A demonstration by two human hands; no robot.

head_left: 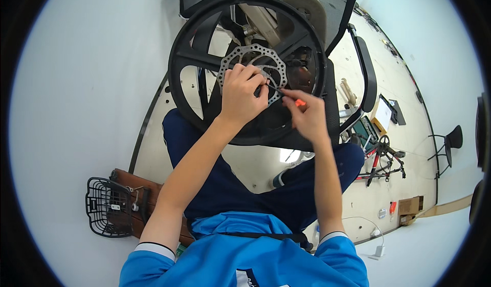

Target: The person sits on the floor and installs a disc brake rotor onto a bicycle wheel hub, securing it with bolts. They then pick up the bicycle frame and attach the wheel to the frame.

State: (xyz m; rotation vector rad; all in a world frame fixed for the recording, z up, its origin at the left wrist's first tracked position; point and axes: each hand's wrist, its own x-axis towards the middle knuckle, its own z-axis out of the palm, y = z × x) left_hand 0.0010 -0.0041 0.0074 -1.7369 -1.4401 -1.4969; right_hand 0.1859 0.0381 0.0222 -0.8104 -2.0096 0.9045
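Observation:
A black spoked bicycle wheel (179, 80) lies across a dark chair seat in front of me. A silver brake rotor (280, 64) with a ring of small holes sits at its centre. My left hand (241, 95) is over the rotor's middle, its fingers curled and pressed together by the hub; what they pinch is hidden. From the right, my right hand (308, 114) grips a thin dark-shafted tool (274, 87) with an orange-red part showing between the fingers. The shaft's tip meets the left fingertips at the hub.
Behind the wheel stands a pale bicycle frame (261, 18). The chair's black armrest (366, 75) is to the right. A red and black bicycle frame (378, 162) lies on the right floor, with cardboard boxes (409, 208) nearer. A black wire basket (107, 208) sits at lower left.

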